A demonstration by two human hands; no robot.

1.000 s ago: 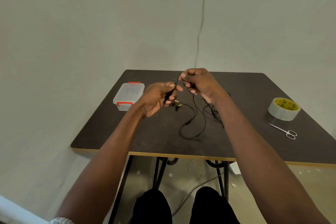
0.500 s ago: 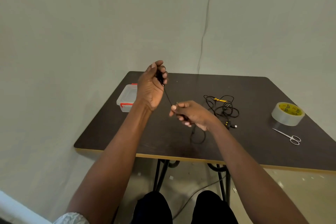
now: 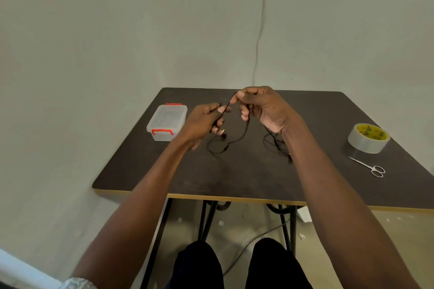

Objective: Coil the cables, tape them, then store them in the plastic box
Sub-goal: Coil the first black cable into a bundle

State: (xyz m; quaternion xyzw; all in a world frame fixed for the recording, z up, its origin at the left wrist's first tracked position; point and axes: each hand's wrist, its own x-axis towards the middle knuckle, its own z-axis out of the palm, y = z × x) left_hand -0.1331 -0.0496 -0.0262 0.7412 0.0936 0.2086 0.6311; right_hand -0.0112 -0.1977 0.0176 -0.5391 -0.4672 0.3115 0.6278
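Above the dark table (image 3: 246,171), my left hand (image 3: 204,119) grips a small bundle of thin black cable (image 3: 243,135). My right hand (image 3: 263,105) pinches the same cable a short way along, its fingers curled. From the two hands the cable hangs in a loose loop down to the tabletop. A second tangle of black cable (image 3: 273,145) lies on the table, partly hidden behind my right wrist. The clear plastic box (image 3: 167,122) with red latches stands closed at the table's left. A roll of tape (image 3: 368,138) and small scissors (image 3: 370,166) lie at the right.
The table stands against a pale wall, with a thin wire (image 3: 260,30) running down the wall behind it. Under the table are black metal legs (image 3: 206,220) and another cable on the floor. My knees show at the bottom.
My left hand has dropped from its raised position and my right hand has risen, so both are close together again above the table's middle. The hanging cable loop is shorter.
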